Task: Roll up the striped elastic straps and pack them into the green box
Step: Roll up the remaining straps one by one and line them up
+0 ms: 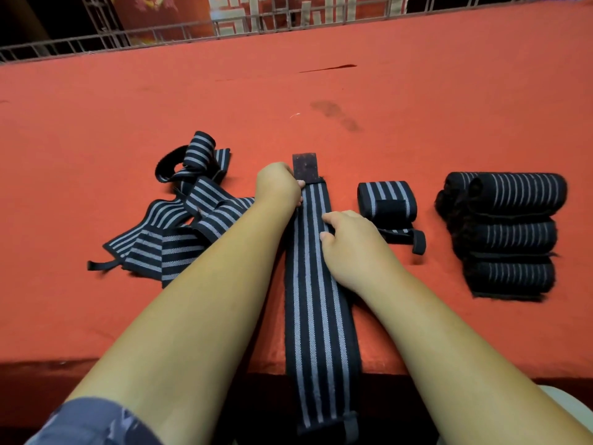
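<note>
A flat ribbed striped strap runs 12 to 6 o'clock across the red felt table, its fuzzy fastening patch at 12. The left hand pinches its edge near the patch; the right hand presses curled fingers on the weave. Cylindrical rolled straps sit at 3 o'clock.

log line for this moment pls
phase: flattening strap | left hand: near velcro end | right hand: mid-strap | rolled stack: right

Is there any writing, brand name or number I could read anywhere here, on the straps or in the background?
None can be read.
Red banner behind the railing: large pale characters, cut off by the frame and blurred, not readable.
Flat strap, rolled straps, loose straps: stripes only, no label visible.
</note>
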Demonstrator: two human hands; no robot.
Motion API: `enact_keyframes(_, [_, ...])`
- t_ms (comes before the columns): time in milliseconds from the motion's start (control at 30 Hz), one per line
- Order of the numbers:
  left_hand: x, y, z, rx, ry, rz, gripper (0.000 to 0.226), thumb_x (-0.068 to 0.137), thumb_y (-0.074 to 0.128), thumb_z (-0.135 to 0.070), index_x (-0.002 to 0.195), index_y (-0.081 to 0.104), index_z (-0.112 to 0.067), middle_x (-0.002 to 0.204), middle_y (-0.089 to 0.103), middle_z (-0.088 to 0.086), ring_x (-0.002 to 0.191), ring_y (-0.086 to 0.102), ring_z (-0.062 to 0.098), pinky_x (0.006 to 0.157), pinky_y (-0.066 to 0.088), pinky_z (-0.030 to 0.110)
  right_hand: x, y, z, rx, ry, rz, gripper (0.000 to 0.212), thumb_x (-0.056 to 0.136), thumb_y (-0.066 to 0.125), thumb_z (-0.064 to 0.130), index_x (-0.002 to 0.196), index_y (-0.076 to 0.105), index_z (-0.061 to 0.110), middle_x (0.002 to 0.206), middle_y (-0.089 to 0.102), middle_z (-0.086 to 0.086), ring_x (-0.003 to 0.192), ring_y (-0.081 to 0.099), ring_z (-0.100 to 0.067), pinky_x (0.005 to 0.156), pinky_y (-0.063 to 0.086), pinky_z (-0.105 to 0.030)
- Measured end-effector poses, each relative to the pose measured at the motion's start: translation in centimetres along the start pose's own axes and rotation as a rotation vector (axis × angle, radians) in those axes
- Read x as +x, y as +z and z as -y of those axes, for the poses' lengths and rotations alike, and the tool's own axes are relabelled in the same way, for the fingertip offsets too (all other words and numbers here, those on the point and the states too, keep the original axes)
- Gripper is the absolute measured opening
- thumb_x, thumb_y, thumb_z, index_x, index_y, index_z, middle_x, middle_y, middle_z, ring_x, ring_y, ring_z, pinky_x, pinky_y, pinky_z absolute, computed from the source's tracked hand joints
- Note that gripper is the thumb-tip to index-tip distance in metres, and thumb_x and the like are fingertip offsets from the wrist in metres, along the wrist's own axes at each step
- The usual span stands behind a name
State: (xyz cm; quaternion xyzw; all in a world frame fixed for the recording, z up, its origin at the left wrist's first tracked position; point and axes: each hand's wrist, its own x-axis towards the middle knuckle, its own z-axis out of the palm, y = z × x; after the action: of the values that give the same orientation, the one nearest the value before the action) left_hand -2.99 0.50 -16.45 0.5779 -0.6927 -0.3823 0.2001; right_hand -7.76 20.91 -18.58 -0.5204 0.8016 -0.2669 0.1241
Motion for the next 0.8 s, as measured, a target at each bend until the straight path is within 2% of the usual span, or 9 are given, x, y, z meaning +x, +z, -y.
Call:
enact_keyframes(100, [0.9, 0.5, 0.5, -0.023, 0.018, -0.021, 0.027, 0.104, 0.073, -0.022, 0.122, 0.063, -0.003, 0.088, 0.079, 0.016, 0.099, 0.08, 0.032, 0.098, 0.062, 0.047, 0.0, -0.2, -0.1, 0.002, 0.002, 0.006, 0.038, 0.111, 0.05, 0.024, 0.147, 0.058, 0.015, 0.143, 0.057, -0.008, 0.136, 0.052, -0.03, 0.112, 0.043, -0.039])
enact_keyframes(167, [1.0, 0.4, 0.7, -0.052, 0.021, -0.049, 0.02, 0.104, 0.073, -0.02, 0.117, 0.064, -0.007, 0.076, 0.075, 0.008, 0.086, 0.08, 0.027, 0.093, 0.064, 0.042, 0.1, -0.4, -0.1, 0.007, 0.001, 0.006, 0.04, 0.111, 0.049, 0.024, 0.15, 0.056, 0.016, 0.145, 0.057, -0.008, 0.137, 0.051, -0.03, 0.113, 0.042, -0.039])
enact_keyframes(267, [1.3, 0.3, 1.0, -0.119, 0.021, -0.072, 0.018, 0.105, 0.07, -0.014, 0.121, 0.063, -0.012, 0.068, 0.069, -0.002, 0.058, 0.067, 0.014, 0.069, 0.059, 0.033, 0.1, -0.6, -0.2, 0.021, 0.008, 0.006, 0.043, 0.111, 0.049, 0.023, 0.154, 0.052, 0.017, 0.149, 0.055, -0.007, 0.14, 0.05, -0.028, 0.112, 0.04, -0.036])
enact_keyframes(333, [1.3, 0.3, 1.1, -0.118, 0.016, -0.071, 0.018, 0.105, 0.072, -0.015, 0.12, 0.064, -0.012, 0.067, 0.069, -0.002, 0.055, 0.064, 0.013, 0.061, 0.053, 0.029, 0.1, -0.7, -0.3, 0.027, 0.009, 0.008, 0.044, 0.112, 0.049, 0.023, 0.156, 0.051, 0.018, 0.151, 0.055, -0.006, 0.141, 0.05, -0.027, 0.111, 0.041, -0.035])
enact_keyframes(400, [1.3, 0.2, 1.0, -0.104, 0.019, -0.07, 0.019, 0.102, 0.075, -0.02, 0.117, 0.066, -0.012, 0.068, 0.071, 0.001, 0.061, 0.068, 0.016, 0.067, 0.057, 0.032, 0.0, -0.8, -0.3, 0.027, 0.007, 0.015, 0.045, 0.112, 0.049, 0.023, 0.156, 0.051, 0.018, 0.152, 0.055, -0.006, 0.141, 0.051, -0.027, 0.111, 0.041, -0.035])
enact_keyframes(467, [1.5, 0.2, 1.1, -0.057, 0.046, -0.08, 0.016, 0.1, 0.079, -0.026, 0.104, 0.067, -0.016, 0.073, 0.072, 0.001, 0.074, 0.075, 0.022, 0.085, 0.063, 0.038, 0.1, -0.8, -0.4, 0.029, 0.002, 0.016, 0.045, 0.112, 0.049, 0.023, 0.156, 0.052, 0.018, 0.152, 0.055, -0.005, 0.14, 0.051, -0.026, 0.112, 0.041, -0.035])
enact_keyframes(567, [1.8, 0.2, 1.2, -0.009, 0.058, -0.073, 0.025, 0.096, 0.082, -0.03, 0.088, 0.061, -0.021, 0.089, 0.077, 0.005, 0.094, 0.078, 0.028, 0.098, 0.061, 0.045, 0.1, -0.8, -0.6, 0.031, -0.005, 0.012, 0.044, 0.111, 0.049, 0.023, 0.155, 0.054, 0.019, 0.15, 0.057, -0.004, 0.138, 0.053, -0.026, 0.11, 0.042, -0.035])
enact_keyframes(667, [1.6, -0.2, 1.2, -0.001, 0.087, -0.073, 0.023, 0.095, 0.082, -0.033, 0.098, 0.07, -0.014, 0.108, 0.079, 0.014, 0.092, 0.071, 0.029, 0.096, 0.06, 0.041, 0.1, -0.8, -0.6, 0.032, -0.003, 0.012, 0.044, 0.111, 0.048, 0.023, 0.155, 0.054, 0.018, 0.15, 0.057, -0.004, 0.139, 0.053, -0.026, 0.11, 0.042, -0.034])
enact_keyframes(800, [-0.3, -1.4, 0.9, -0.138, 0.168, -0.06, 0.019, 0.098, 0.081, -0.027, 0.106, 0.07, -0.014, 0.094, 0.072, 0.006, 0.082, 0.063, 0.024, 0.083, 0.056, 0.034, -0.5, -0.9, -0.1, 0.074, 0.012, 0.02, 0.045, 0.111, 0.049, 0.025, 0.156, 0.052, 0.019, 0.153, 0.055, -0.004, 0.141, 0.051, -0.025, 0.113, 0.041, -0.034])
